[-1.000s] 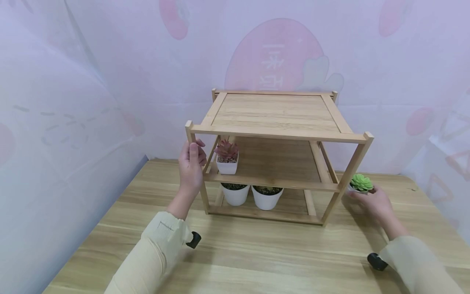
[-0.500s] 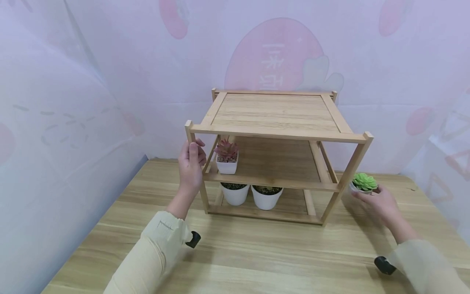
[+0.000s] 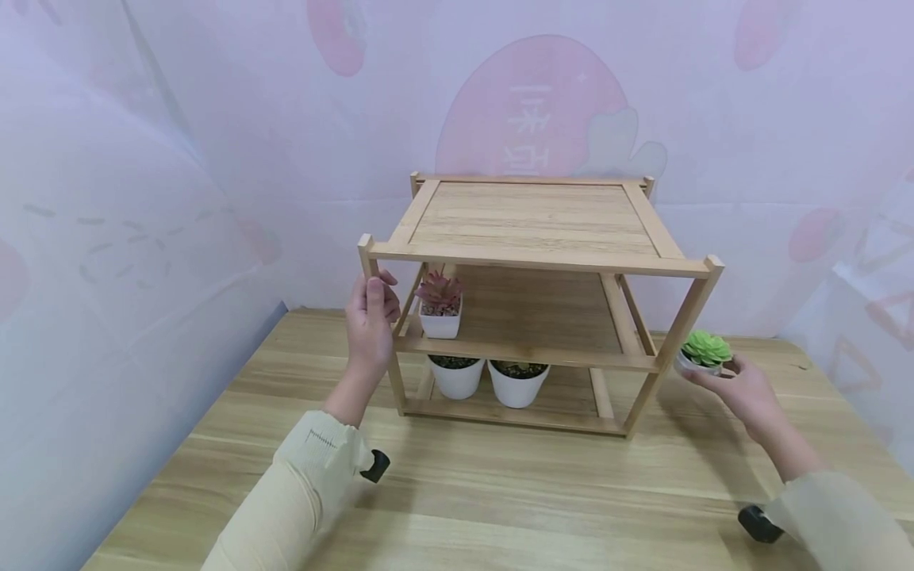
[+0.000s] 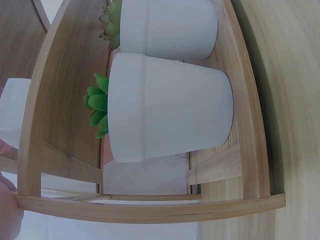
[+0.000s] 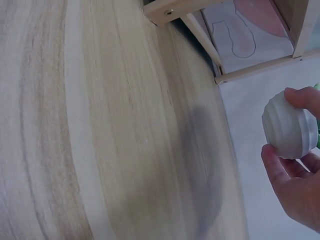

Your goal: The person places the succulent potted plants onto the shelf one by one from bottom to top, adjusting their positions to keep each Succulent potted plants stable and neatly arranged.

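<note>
A three-tier wooden shelf [image 3: 535, 222] stands on the table. My left hand [image 3: 370, 317] grips its front left post below the top corner. At the right, outside the shelf, my right hand [image 3: 750, 398] holds a small potted green succulent [image 3: 705, 349] between thumb and fingers. Its ribbed white pot [image 5: 286, 127] is upright and raised off the table, casting a shadow. A reddish succulent [image 3: 439, 293] in a square white pot sits at the left of the middle tier. Two round white pots [image 3: 457, 381] stand on the bottom tier, their plants mostly hidden in the head view.
The wooden table [image 3: 500, 492] extends in front of the shelf and to both sides. A printed pale cloth [image 3: 300, 143] hangs behind and at the sides. The shelf's front right post [image 3: 674, 341] stands just left of the raised pot.
My right hand and the succulent moved slightly right, then slightly up and back left, while the right forearm shifted right. My left hand stays on the post.
</note>
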A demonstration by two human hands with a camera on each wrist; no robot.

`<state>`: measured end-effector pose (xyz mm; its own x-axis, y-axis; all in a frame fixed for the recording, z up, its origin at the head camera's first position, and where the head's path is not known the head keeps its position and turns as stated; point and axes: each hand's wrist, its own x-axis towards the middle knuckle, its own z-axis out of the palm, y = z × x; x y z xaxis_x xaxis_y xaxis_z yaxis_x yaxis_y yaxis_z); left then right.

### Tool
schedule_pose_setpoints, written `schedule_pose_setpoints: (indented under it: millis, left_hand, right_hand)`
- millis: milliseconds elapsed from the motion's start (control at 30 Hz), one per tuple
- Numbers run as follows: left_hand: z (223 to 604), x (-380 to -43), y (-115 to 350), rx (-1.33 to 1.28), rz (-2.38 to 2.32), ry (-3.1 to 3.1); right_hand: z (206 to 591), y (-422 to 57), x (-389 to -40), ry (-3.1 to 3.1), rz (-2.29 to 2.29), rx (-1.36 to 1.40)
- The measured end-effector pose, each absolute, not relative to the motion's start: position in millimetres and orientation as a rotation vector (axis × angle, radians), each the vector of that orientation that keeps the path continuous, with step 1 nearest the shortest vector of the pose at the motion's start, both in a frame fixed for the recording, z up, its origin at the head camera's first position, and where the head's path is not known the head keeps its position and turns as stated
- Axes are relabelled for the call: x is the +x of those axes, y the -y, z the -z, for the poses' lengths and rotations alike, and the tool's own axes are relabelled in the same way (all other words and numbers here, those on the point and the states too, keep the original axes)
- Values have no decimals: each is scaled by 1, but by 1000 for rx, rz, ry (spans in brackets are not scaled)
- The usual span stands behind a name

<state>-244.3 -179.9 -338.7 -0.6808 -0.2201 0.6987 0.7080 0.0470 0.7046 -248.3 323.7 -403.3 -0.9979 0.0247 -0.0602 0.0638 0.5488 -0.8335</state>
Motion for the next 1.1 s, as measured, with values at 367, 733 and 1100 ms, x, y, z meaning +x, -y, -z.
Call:
schedule_pose_setpoints:
  millis: [367, 733, 1100]
  left_hand:
    - [338, -243, 180, -508, 1712, 1649]
    - [339, -244, 180, -502, 1708, 1650]
    - [339, -245, 181, -520, 1722, 1631]
  right_hand:
    - [390, -316, -236, -2667, 1491, 28]
    - [391, -313, -226, -2730, 1492, -65]
    - [388, -315, -218, -2757, 1494, -130]
